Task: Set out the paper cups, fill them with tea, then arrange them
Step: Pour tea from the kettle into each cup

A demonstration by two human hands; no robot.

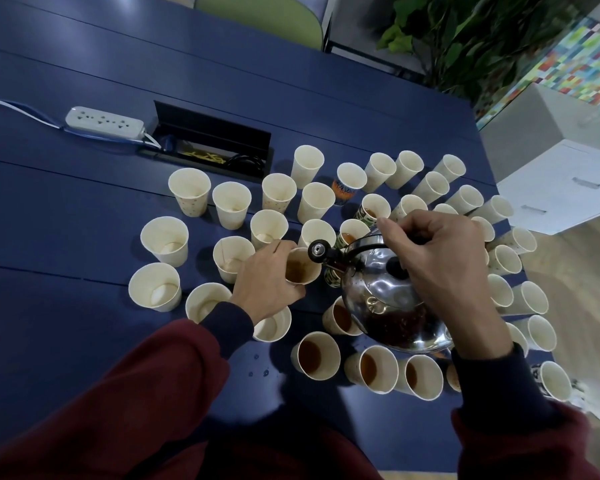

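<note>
Roughly forty paper cups (189, 192) crowd the dark blue surface (84, 237), several hidden behind one shiny steel kettle (388, 306) at centre right. About nine hold brown tea. The left hand (265, 282) grips a filled cup (303, 268) at centre. The right hand (440, 258) clasps the kettle's handle. A white power strip (104, 122) lies upper left.

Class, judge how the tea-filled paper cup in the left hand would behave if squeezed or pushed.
The cream paper cup would probably buckle under a hard squeeze. Holding brown tea, it likely resists tipping, yet may slop if pushed.
</note>
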